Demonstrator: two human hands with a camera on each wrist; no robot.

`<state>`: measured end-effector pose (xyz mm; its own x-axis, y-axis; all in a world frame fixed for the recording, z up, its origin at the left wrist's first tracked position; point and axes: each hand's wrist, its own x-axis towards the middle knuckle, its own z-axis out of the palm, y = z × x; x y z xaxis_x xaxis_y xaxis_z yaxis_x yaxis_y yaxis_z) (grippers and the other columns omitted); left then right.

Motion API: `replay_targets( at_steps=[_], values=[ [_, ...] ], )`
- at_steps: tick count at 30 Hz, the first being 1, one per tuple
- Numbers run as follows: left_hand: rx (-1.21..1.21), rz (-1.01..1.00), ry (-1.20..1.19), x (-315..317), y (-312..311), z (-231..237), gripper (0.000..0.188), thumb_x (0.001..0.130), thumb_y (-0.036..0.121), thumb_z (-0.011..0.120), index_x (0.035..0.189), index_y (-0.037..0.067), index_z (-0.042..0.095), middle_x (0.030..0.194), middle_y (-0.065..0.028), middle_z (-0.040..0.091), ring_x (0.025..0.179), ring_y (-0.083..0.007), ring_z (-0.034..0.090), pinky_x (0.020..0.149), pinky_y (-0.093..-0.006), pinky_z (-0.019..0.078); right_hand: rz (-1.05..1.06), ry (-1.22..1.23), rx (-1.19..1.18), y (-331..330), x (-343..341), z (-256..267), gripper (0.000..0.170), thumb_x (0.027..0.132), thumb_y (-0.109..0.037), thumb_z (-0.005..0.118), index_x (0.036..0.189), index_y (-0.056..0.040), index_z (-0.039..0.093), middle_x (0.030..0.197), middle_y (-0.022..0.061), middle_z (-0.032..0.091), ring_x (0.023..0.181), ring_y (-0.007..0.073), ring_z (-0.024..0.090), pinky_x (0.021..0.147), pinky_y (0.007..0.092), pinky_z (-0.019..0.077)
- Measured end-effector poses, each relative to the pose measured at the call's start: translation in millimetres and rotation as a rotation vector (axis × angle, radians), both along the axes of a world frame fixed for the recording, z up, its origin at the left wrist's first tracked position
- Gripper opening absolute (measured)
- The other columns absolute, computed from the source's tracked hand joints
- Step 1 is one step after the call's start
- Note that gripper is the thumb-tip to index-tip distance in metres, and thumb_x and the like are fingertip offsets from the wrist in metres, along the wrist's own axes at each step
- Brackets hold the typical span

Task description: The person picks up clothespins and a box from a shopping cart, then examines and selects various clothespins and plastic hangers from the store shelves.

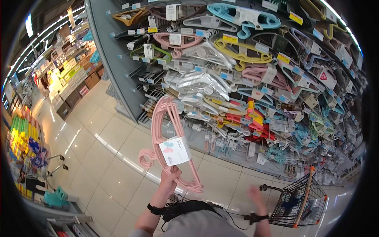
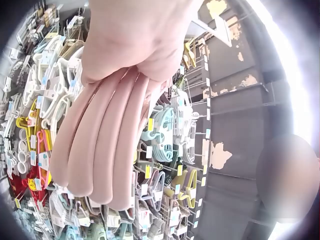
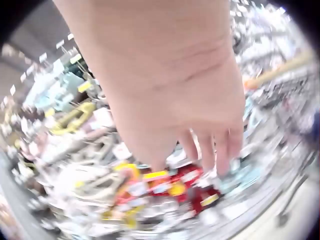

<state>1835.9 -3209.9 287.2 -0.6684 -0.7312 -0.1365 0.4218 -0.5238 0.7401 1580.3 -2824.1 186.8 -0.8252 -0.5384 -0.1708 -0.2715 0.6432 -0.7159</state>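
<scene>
1 L hand (image 1: 169, 181) & 1 R hand (image 1: 257, 196), 2 blk wrist straps (image 1: 155, 209), 4 pink hangers (image 2: 102, 142) in 1 bundle w/ 1 wht label (image 1: 175, 151), 1 shopping cart (image 1: 299, 203), plus rack hangers (image 1: 248, 53) in various colors, too many to ct.

hanger bundle (image 1: 164, 134): before rack (image 1: 114, 59) | cart (image 1: 304, 197): right, near rack | floor (image 1: 112, 172): between rack and left goods (image 1: 24, 132)

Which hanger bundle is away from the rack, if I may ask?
The white-labelled pink bundle gripped by the left hand; the other hangers are on the rack.
</scene>
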Motion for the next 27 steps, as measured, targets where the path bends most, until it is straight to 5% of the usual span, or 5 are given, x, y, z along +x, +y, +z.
replay_targets(
  at_steps=[3,8,19,21,27],
  values=[
    [-0.002,-0.033,0.086,2,-40,19,0.027,0.083,-0.001,0.068,0.101,0.009,0.050,0.090,0.0007,0.051,0.087,-0.0123,0.054,0.085,-0.0313,0.0466,0.524,-0.584,-0.539,-181,75,44,0.083,0.088,-0.009,0.068,0.153,-0.0075,0.015,0.140,0.0135,0.047,0.123,0.0233,0.053,0.106,0.0371,0.0409],
    [-0.064,-0.026,0.118,-8,-102,34,0.029,0.086,0.000,0.066,0.107,0.010,0.048,0.097,-0.0006,0.052,0.095,-0.0133,0.054,0.089,-0.0312,0.0450,0.123,-0.880,-1.229,-360,143,114,0.069,0.087,-0.003,0.065,0.144,-0.0080,0.026,0.132,0.0137,0.048,0.124,0.0280,0.052,0.103,0.0399,0.0432],
    [-0.319,-0.234,-0.024,-75,-240,45,0.048,0.092,0.005,0.063,0.135,0.005,0.042,0.124,-0.0092,0.057,0.118,-0.0156,0.052,0.099,-0.0309,0.0417,0.096,-0.407,-1.282,-519,26,185,0.051,0.079,0.000,0.070,0.119,-0.0078,0.038,0.106,0.0085,0.055,0.097,0.0223,0.064,0.086,0.0345,0.0526],
    [-0.685,-0.783,-0.210,-60,-276,62,0.055,0.091,0.007,0.064,0.141,0.005,0.042,0.126,-0.0112,0.058,0.121,-0.0163,0.054,0.099,-0.0318,0.0437,0.146,-0.348,-1.262,-541,-16,202,0.054,0.077,-0.001,0.071,0.119,-0.0077,0.038,0.105,0.0078,0.055,0.097,0.0216,0.063,0.086,0.0340,0.0525],
    [-0.936,0.385,-0.247,-82,-435,126,0.041,0.089,0.009,0.062,0.127,0.002,0.048,0.116,-0.0070,0.054,0.110,-0.0144,0.051,0.093,-0.0303,0.0444,0.276,-0.149,-1.241,-611,-123,250,0.060,0.074,-0.005,0.075,0.121,-0.0062,0.040,0.104,0.0068,0.054,0.095,0.0184,0.061,0.084,0.0315,0.0511]
  ],
)
